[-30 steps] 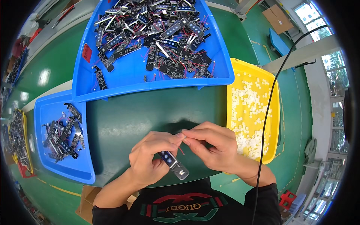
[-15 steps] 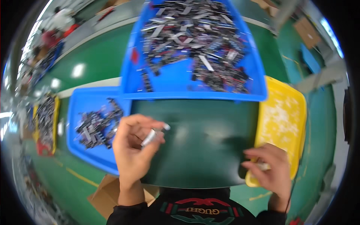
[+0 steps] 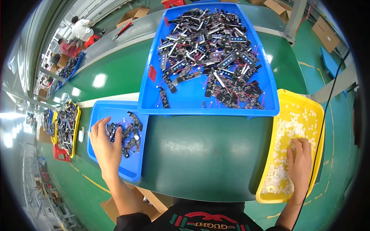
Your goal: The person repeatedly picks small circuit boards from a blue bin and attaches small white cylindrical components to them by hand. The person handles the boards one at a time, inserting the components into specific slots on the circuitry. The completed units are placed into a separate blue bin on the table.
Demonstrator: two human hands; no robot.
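My left hand (image 3: 106,148) is over the smaller blue tray (image 3: 133,175), thumb and fingers apart, with nothing seen held between them. Beside its thumb lies a loose heap of dark circuit boards (image 3: 133,134), partly hidden by the fingers. On the right, my right hand (image 3: 301,165) reaches into the yellow tray (image 3: 266,198) among small white plastic pieces (image 3: 278,173). Its fingers are bent down and drawn together at the pieces; whatever they pinch is too small to make out.
A large blue tray (image 3: 148,102) at the back holds a pile of circuit boards (image 3: 216,50) with thin red wires. The dark green tabletop (image 3: 204,154) lies between the trays. An open cardboard box (image 3: 154,202) stands below the table's front edge. A black cable (image 3: 327,111) hangs at right.
My left hand has moved left from above the tabletop to the smaller blue tray and no longer holds the pale strip-like piece. My right hand has moved farther into the yellow tray.
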